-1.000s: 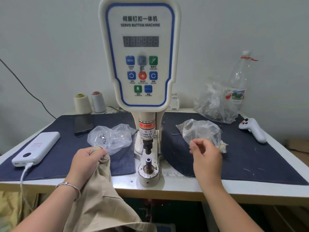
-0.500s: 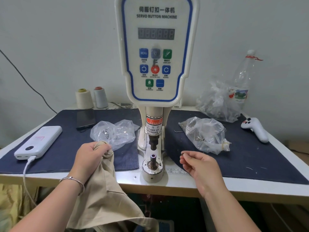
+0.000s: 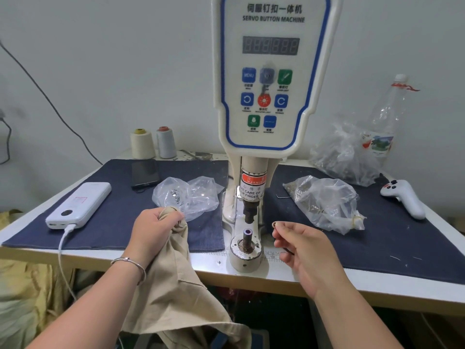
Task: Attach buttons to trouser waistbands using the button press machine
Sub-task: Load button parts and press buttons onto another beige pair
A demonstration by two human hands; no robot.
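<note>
white worktable (image 3: pixel 327 278) bears the cream servo button press machine (image 3: pixel 270 96). left hand (image 3: pixel 154 229) grips bunched beige trouser cloth (image 3: pixel 176 285) beside it; right hand (image 3: pixel 303 248) pinches a small brass button (image 3: pixel 274 224) near the lower die post (image 3: pixel 247 235).

place: garment workshop | signs: servo button machine (image 3: pixel 270 79), thread cones (image 3: pixel 142 144), cloth-covered worktable (image 3: pixel 113 253)

Beige trousers (image 3: pixel 173 285); navy cloth (image 3: pixel 113 217) – white power bank (image 3: pixel 80 205); blue-bordered cream machine (image 3: pixel 271 71).
</note>
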